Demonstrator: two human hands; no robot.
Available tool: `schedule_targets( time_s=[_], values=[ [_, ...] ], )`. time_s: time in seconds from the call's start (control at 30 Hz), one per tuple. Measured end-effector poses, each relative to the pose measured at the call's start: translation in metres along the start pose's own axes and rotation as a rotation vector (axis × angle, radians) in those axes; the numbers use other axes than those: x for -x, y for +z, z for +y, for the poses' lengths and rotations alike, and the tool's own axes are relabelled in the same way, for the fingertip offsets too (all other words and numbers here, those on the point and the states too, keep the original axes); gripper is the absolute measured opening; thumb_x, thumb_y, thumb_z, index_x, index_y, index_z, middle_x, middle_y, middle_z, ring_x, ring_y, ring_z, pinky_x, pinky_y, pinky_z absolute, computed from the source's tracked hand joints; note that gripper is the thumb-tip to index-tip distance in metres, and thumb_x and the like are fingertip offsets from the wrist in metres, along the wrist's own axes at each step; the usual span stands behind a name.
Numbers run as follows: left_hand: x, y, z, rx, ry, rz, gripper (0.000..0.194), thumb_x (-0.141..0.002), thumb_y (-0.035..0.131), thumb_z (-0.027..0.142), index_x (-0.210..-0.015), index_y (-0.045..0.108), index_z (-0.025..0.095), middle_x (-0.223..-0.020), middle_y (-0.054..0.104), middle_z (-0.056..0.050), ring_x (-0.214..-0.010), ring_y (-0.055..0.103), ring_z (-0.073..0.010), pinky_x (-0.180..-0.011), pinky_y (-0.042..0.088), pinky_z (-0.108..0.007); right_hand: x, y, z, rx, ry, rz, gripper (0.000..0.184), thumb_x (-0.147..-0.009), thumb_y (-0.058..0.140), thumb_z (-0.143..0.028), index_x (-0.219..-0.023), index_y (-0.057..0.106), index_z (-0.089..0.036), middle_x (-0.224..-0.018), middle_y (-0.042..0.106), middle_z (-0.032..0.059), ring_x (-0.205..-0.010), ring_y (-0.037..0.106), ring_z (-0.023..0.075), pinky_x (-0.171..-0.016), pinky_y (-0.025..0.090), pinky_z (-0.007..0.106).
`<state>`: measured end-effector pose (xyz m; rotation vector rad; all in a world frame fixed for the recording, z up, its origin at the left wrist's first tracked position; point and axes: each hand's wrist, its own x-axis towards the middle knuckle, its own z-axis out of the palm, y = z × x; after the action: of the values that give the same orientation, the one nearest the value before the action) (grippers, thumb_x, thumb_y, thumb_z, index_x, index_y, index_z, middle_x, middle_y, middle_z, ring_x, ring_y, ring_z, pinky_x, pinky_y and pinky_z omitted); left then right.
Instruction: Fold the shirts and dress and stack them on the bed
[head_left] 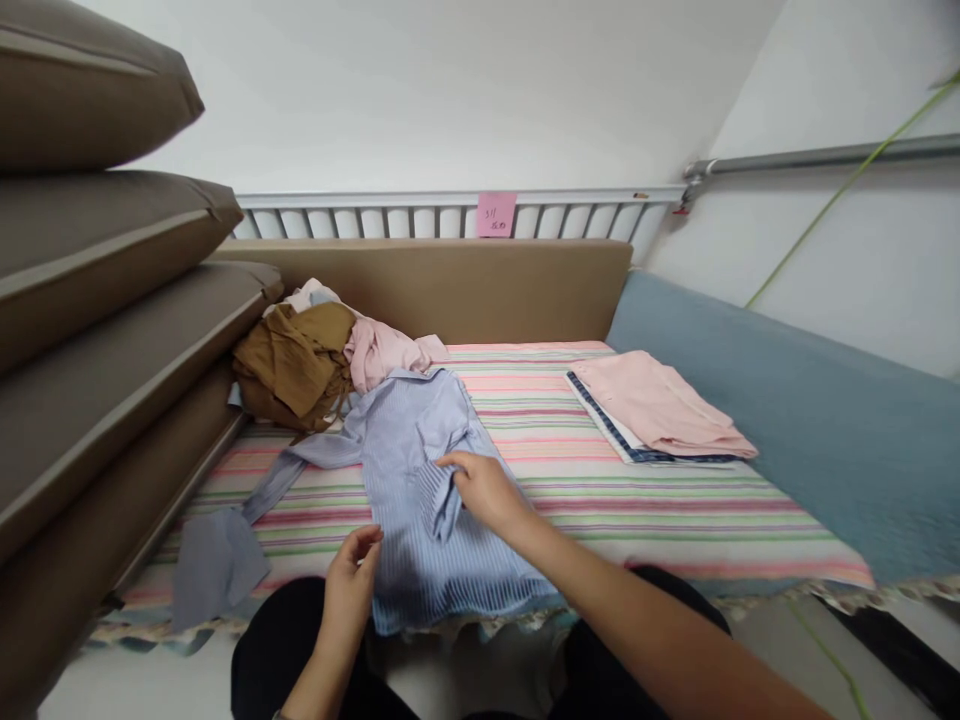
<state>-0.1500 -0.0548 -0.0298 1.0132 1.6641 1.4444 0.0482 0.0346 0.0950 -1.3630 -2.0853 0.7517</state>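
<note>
- Shirt cuff [439,505] is pinched in R hand [484,490], fingertips closed.
- Nothing is held in L hand [351,575], half-open; spread sleeve [276,485] nearer it, to L.

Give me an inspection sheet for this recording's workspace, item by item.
Surface: striped bedsheet, partly covered.
Job's things: blue striped shirt, spread out, one sleeve stretched left; folded garments stacked right, pink on top.
Clutter: brown garment and pink garment loosely heaped at rear left.
Grip: right hand pinches the other sleeve; left hand, half-curled by the shirt's edge, holds nothing visible.
Cables: green cord at right; type unclear.
Surroundings: brown cushions stacked left, white radiator with pink note behind, blue side panel right.
</note>
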Motion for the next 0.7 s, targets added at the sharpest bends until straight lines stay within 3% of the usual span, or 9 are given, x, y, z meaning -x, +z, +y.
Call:
schedule_targets(
  time_s=[0.13,0.23,0.3,0.37,0.43,0.5,0.57,0.7],
  values=[
    [0.018,0.004,0.046,-0.066,0.170,-0.040,0.043,-0.076,0.056,0.043,-0.111,0.054,0.018,-0.116,0.059,-0.012,-0.106,0.056,-0.0239,-0.089,0.045,-0.039,-0.032,-0.004,-0.038,0.157,-0.103,-0.116,0.039,-0.074,0.043,-0.007,-0.099,0.070,-0.018,-0.097,0.071,0.0049,-0.092,0.064,0.0175,-0.084,0.044,0.025],
    [0.018,0.017,0.073,-0.166,0.310,-0.069,0.071,-0.069,0.066,0.040,-0.131,0.037,0.019,-0.134,0.046,-0.014,-0.119,0.047,-0.0252,-0.096,0.041,-0.041,-0.040,0.016,-0.066,0.253,-0.165,-0.192,0.035,-0.073,0.047,-0.008,-0.098,0.070,-0.016,-0.095,0.072,0.0072,-0.094,0.064,0.0193,-0.083,0.045,0.025],
    [0.007,0.023,0.077,-0.216,0.305,-0.004,0.079,-0.064,0.069,0.038,-0.132,0.035,0.016,-0.130,0.049,-0.015,-0.117,0.048,-0.0267,-0.096,0.040,-0.042,-0.043,0.031,-0.078,0.220,-0.200,-0.260,0.033,-0.074,0.051,-0.011,-0.100,0.069,-0.018,-0.091,0.072,0.0046,-0.091,0.065,0.0174,-0.080,0.045,0.023],
    [-0.010,0.022,0.069,-0.190,0.222,0.088,0.059,-0.067,0.063,0.038,-0.119,0.049,0.013,-0.111,0.061,-0.014,-0.103,0.057,-0.0262,-0.089,0.044,-0.040,-0.047,0.041,-0.079,0.112,-0.227,-0.339,0.033,-0.076,0.054,-0.017,-0.107,0.066,-0.021,-0.084,0.072,0.0001,-0.083,0.066,0.0140,-0.075,0.046,0.021],
    [-0.025,0.013,0.054,-0.119,0.122,0.128,0.038,-0.070,0.054,0.040,-0.097,0.060,0.013,-0.088,0.067,-0.009,-0.084,0.061,-0.0229,-0.077,0.047,-0.035,-0.055,0.041,-0.065,0.046,-0.212,-0.349,0.035,-0.079,0.055,-0.026,-0.114,0.062,-0.023,-0.083,0.072,-0.0022,-0.078,0.066,0.0116,-0.072,0.047,0.019],
    [-0.036,-0.002,0.039,-0.006,0.040,0.152,0.034,-0.068,0.054,0.044,-0.083,0.062,0.014,-0.075,0.066,-0.005,-0.072,0.060,-0.0197,-0.068,0.047,-0.031,-0.064,0.033,-0.036,0.101,-0.150,-0.249,0.035,-0.082,0.052,-0.031,-0.115,0.061,-0.022,-0.091,0.072,-0.0009,-0.082,0.065,0.0111,-0.075,0.047,0.019],
    [-0.040,-0.018,0.026,0.152,-0.062,0.217,0.037,-0.061,0.061,0.046,-0.081,0.061,0.015,-0.068,0.064,-0.001,-0.063,0.058,-0.0164,-0.059,0.045,-0.028,-0.071,0.022,0.001,0.210,-0.068,-0.133,0.033,-0.085,0.049,-0.030,-0.113,0.062,-0.020,-0.104,0.069,0.0027,-0.095,0.063,0.0130,-0.084,0.045,0.021],
    [-0.039,-0.038,0.013,0.470,-0.361,0.414,0.032,-0.051,0.066,0.033,-0.078,0.056,0.018,-0.059,0.058,0.004,-0.049,0.053,-0.0121,-0.046,0.038,-0.023,-0.080,0.010,0.070,0.330,0.047,-0.031,0.035,-0.088,0.042,-0.027,-0.116,0.060,-0.015,-0.119,0.062,0.0095,-0.112,0.055,0.0195,-0.096,0.039,0.031]
  ],
)
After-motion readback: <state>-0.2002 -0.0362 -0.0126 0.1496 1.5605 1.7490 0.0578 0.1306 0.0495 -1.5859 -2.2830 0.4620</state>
